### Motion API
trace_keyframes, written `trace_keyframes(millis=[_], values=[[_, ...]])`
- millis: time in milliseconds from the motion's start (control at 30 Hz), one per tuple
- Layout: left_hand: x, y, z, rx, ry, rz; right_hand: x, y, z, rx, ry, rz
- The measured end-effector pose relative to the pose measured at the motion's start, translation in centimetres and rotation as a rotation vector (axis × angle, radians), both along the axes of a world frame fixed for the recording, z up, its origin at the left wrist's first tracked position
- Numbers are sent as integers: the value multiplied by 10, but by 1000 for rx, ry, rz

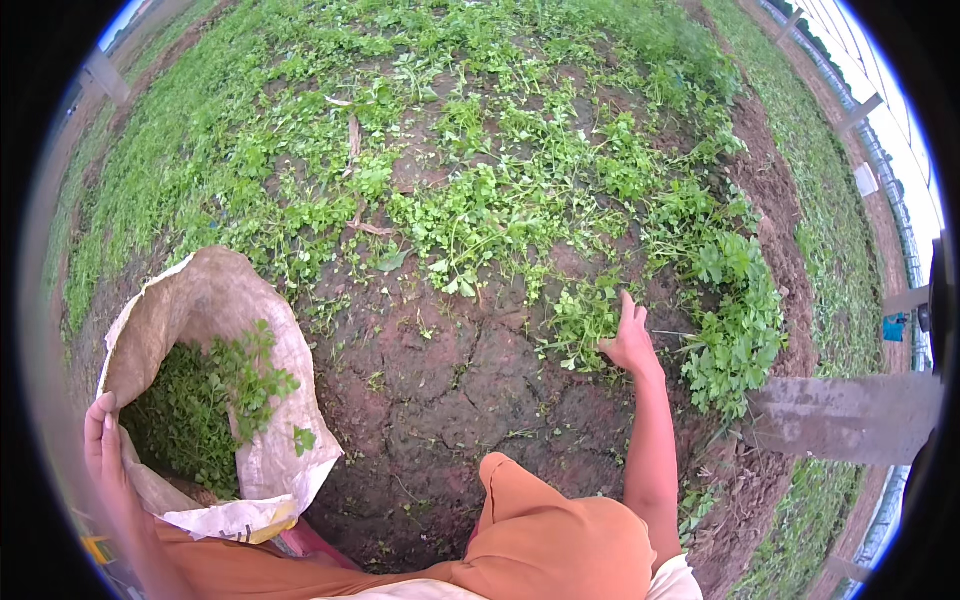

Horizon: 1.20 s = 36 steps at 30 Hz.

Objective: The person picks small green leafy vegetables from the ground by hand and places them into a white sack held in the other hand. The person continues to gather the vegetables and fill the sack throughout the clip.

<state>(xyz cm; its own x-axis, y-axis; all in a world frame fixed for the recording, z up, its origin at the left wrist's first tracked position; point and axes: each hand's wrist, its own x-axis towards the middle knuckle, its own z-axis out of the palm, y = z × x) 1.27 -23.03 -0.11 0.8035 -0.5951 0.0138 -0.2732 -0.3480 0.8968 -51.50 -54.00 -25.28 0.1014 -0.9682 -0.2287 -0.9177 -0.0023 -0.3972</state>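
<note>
My left hand grips the rim of a whitish woven sack at the lower left. The sack's mouth gapes towards me, and cut leafy greens fill its inside, with a few sprigs against its wall. On the right, my right hand reaches down to the soil beside a low clump of leafy green plants. Its index finger points away and the thumb is spread towards the clump. Whether its fingers touch any stems cannot be told.
Low green plants spread over the cracked soil ahead. Taller leafy plants line the bed's right edge. A concrete post stands close at the right, with a furrow beyond the bed. Dry stalks lie among the greens.
</note>
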Motion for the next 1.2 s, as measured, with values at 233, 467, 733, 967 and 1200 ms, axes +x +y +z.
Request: trace_keyframes(millis=[233,467,733,967,1200], values=[[-4,-5,-4,-45,23,-22,-4,-14,-55,-331,-66,232],[-7,-6,1,-34,32,-20,-24,-12,-74,-119,-668,-165],[-11,-13,-2,-35,57,-33,22,-42,-71,-350,6,183],[-6,-11,-1,-73,48,-54,129,21,-22,-153,-1220,-420],[-6,-20,-2,-30,2,-21,139,68,54,136,-854,256]])
